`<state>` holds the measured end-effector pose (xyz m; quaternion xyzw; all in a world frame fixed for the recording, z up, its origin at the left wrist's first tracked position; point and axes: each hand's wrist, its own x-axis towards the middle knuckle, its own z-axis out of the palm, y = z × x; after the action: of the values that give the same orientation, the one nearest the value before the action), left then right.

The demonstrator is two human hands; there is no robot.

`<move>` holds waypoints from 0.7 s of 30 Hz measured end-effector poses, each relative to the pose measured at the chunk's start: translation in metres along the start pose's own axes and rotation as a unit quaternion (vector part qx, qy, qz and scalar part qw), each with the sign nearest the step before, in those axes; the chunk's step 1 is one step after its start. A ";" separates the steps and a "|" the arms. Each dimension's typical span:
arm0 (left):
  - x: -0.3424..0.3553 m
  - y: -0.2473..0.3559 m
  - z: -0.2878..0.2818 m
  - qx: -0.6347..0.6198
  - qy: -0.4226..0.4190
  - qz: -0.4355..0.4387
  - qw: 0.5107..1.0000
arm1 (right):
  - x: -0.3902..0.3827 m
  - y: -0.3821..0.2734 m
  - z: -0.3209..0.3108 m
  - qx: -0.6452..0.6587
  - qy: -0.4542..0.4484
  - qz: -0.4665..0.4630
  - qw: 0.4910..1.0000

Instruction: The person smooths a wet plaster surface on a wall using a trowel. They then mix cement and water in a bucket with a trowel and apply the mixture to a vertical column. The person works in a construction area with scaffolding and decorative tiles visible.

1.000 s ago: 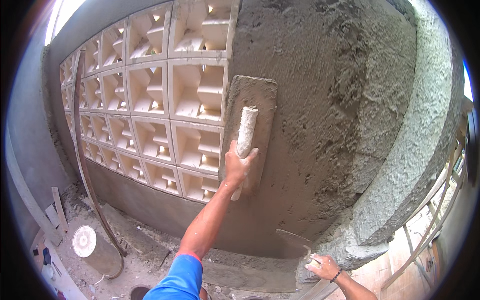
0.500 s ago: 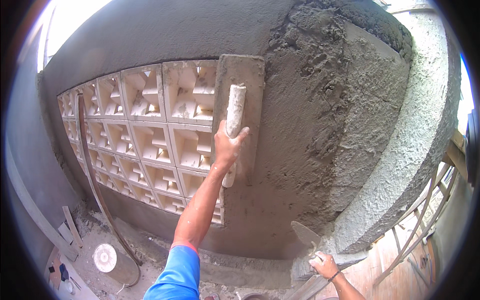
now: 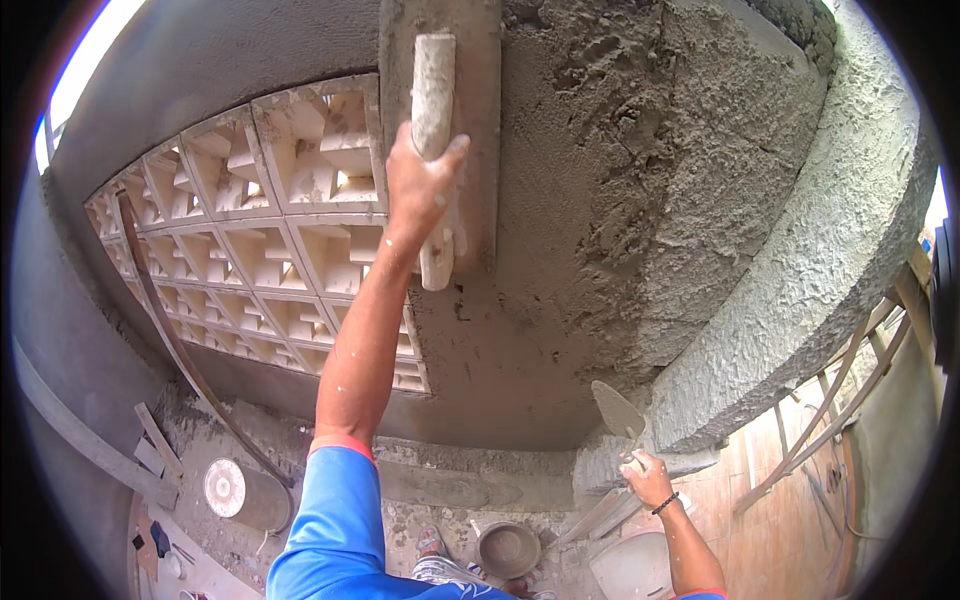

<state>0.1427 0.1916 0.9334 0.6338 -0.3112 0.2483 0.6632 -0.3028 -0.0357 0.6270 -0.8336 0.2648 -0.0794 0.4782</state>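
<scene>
My left hand (image 3: pixel 420 185) is wrapped round the pale, mortar-caked handle of a long plastering float (image 3: pixel 478 190). The float stands upright, its board flat against the grey mortar wall (image 3: pixel 530 330) and along the right edge of the pale vent blocks (image 3: pixel 325 165). Lower down on the right, my right hand (image 3: pixel 652 480) grips a small pointed trowel (image 3: pixel 618 410) by its handle. The trowel blade points up and left, in front of the wall's lower right part. My fingers partly hide both handles.
Rough mortar (image 3: pixel 640 190) covers the wall's right side, beside a thick textured pillar (image 3: pixel 800 260). A bent strip (image 3: pixel 165 310) leans across the vent blocks. Below are a cylindrical bucket (image 3: pixel 245 495), a round basin (image 3: pixel 508 550) and planks (image 3: pixel 90 430).
The float in my left hand has moved up along the wall beside the vent blocks. The view has shifted, bringing the basin and my feet further into sight. Both hands keep their grips.
</scene>
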 end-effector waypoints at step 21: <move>-0.102 0.010 0.120 0.016 0.030 -0.039 0.999 | -0.018 0.044 -0.052 -0.011 0.046 0.029 0.998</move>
<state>0.0540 0.0793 0.8662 0.6485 -0.2624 0.2463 0.6708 -0.3543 -0.0833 0.6199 -0.8262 0.3109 -0.1008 0.4588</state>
